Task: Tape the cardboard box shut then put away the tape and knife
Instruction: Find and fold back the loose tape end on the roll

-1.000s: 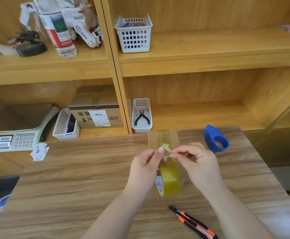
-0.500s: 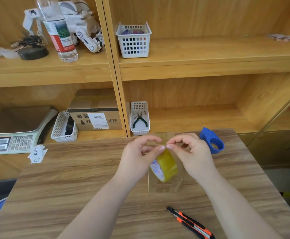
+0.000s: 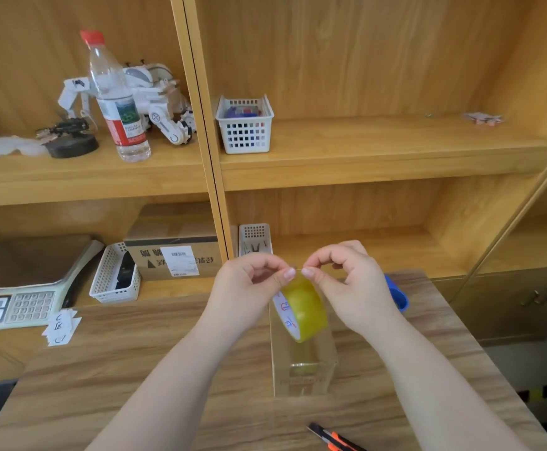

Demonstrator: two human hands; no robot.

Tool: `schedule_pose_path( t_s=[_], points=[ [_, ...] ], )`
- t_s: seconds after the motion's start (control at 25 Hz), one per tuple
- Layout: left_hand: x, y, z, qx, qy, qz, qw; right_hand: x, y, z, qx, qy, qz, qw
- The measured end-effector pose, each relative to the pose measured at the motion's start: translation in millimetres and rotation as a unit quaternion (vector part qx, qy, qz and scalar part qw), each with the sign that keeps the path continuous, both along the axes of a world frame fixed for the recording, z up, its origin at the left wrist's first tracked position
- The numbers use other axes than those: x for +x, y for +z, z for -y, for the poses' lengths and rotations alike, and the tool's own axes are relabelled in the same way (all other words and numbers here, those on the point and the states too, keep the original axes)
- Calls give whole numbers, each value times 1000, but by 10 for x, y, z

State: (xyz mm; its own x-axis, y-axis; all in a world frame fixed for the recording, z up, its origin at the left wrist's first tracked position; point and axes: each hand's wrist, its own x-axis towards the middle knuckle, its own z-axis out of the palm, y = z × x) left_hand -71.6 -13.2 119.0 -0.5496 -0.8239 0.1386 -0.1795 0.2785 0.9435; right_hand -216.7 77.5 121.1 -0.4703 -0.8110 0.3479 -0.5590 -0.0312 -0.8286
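Observation:
A small cardboard box (image 3: 303, 375) stands on the wooden table (image 3: 135, 369) in front of me. Above it hangs a yellow tape roll (image 3: 303, 309), tilted on edge. My left hand (image 3: 249, 288) and my right hand (image 3: 350, 284) both pinch the roll's top edge, thumb tips almost touching. An orange and black utility knife (image 3: 334, 438) lies on the table near the bottom edge of the view, to the right of centre.
A blue tape dispenser (image 3: 397, 294) sits behind my right hand. Shelves behind the table hold white baskets (image 3: 245, 125) (image 3: 114, 278) (image 3: 255, 237), a larger box (image 3: 174, 255), a water bottle (image 3: 119, 102), a toy robot (image 3: 158, 99) and a scale (image 3: 22, 288).
Both hands with the tape roll have risen and drawn nearer the shelf; the view has tilted upward, so the knife now sits at the bottom edge.

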Motion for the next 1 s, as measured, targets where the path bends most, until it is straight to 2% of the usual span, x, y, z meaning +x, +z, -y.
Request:
schedule_pose_path(
  t_s=[0.28, 0.4, 0.68, 0.8, 1.0],
  points=[
    [-40, 648, -36, -17, -43, -24, 999, -47, 580, -63, -59, 21, 12, 998],
    [-33, 883, -49, -55, -50, -22, 997, -22, 793, -59, -63, 16, 6, 998],
    [36, 1216, -93, -106, -34, -17, 994, 26, 1095, -36, -98, 30, -30, 994],
    [55, 1258, -98, -134, -12, -16, 991, 61, 1223, 35, -87, 64, -8, 994],
    [80, 1242, -53, -13, 3, -96, 995, 110, 1378, 110, -76, 87, -6, 993]
  ],
)
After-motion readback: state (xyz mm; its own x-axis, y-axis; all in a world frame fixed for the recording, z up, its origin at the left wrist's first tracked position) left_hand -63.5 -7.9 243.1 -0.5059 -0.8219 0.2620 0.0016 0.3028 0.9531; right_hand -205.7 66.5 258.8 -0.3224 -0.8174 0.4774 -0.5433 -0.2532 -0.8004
